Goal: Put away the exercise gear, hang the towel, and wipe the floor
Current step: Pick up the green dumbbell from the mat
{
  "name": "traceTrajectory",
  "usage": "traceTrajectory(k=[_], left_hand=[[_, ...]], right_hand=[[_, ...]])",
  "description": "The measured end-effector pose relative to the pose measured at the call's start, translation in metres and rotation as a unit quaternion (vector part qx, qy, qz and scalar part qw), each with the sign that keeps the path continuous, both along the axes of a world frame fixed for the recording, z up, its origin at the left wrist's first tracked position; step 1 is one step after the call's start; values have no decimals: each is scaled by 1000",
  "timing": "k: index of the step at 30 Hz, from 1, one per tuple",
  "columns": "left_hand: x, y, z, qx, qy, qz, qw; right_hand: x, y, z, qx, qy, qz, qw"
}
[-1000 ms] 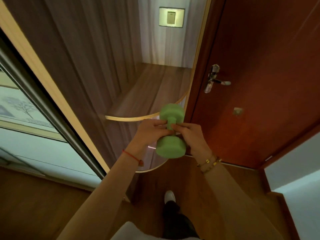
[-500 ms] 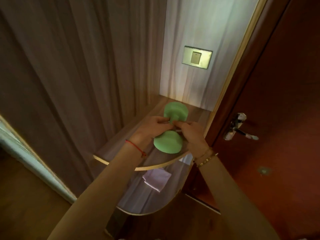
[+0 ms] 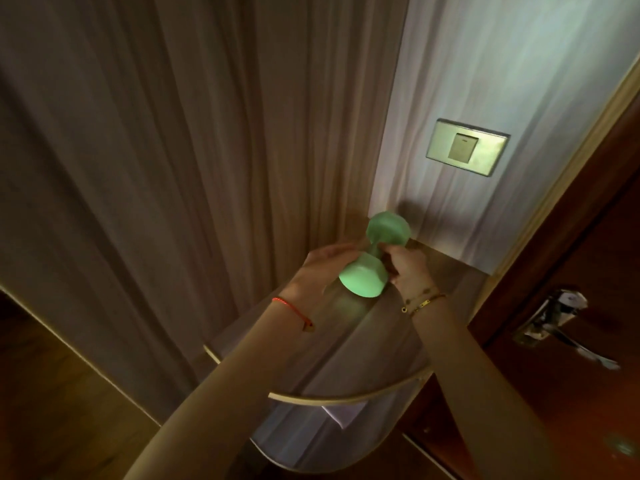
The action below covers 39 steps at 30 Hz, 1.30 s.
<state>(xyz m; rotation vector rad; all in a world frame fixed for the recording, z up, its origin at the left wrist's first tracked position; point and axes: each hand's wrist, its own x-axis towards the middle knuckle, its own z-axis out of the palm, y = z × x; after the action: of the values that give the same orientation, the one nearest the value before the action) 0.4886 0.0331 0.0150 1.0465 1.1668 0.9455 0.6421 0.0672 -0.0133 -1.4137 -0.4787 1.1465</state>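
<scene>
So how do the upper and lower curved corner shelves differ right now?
The upper curved wooden shelf has the green dumbbell held over it; the lower curved shelf carries a white folded item. The upper hides most of the lower. Both have pale rounded front edges.

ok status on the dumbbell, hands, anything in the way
Left hand and right hand both grip green dumbbell at its handle. Dumbbell tilted, low over upper corner shelf, touchdown unclear. Far end close to white wall.
</scene>
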Motion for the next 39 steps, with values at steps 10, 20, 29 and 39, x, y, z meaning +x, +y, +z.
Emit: traceTrajectory(k=[10,20,29,39], left_hand=[[3,23,-21,-16,18,22,999],[11,24,-16,17,32,-50,998],[14,27,-13,33,23,-92,995],[12,28,-15,10,35,-92,995]], right_hand=[[-4,59,-3,-1,-7,-35,999],[-7,93,-15,-23,-23,-44,999],[2,100,-13,-23,-25,20,999],[-4,82,-17,48,-244,9,969]])
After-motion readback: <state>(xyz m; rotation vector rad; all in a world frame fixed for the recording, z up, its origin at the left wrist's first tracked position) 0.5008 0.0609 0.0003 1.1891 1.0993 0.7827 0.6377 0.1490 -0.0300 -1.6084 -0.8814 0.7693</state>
